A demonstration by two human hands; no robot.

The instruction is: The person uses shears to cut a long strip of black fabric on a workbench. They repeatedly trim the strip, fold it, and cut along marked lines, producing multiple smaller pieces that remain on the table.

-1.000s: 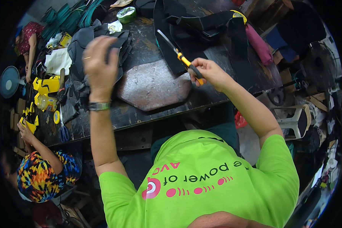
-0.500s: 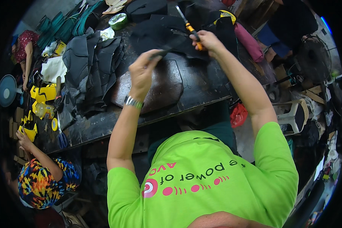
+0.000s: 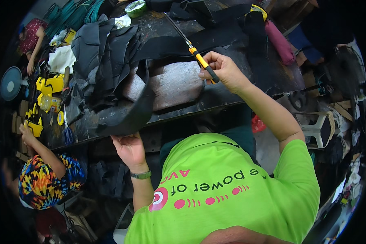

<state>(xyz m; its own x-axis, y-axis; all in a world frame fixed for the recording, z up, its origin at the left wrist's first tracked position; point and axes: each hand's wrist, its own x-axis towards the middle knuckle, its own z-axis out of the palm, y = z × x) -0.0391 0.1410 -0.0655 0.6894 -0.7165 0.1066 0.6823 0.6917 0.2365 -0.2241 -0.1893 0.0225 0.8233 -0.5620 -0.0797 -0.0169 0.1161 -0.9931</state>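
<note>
My right hand is closed round the yellow and black handles of long-bladed scissors, whose tips point away to the far left. A wide strip of flexible black sheet material curves down over the table's near edge. At its lower end my left hand grips the strip, with the fingers partly hidden behind it. Beneath the strip and the scissors lies a worn, shiny brown board. More of the black sheet stretches across the table beyond the board.
Stacked black cut pieces lie left of the board. Farther left are yellow pieces, a jar and blue-handled scissors. Two people sit at the left. A pink roll lies right; a white stool stands on the floor.
My left hand has come down toward me past the table edge, drawing the black strip across the board. My right hand has moved nearer with the scissors.
</note>
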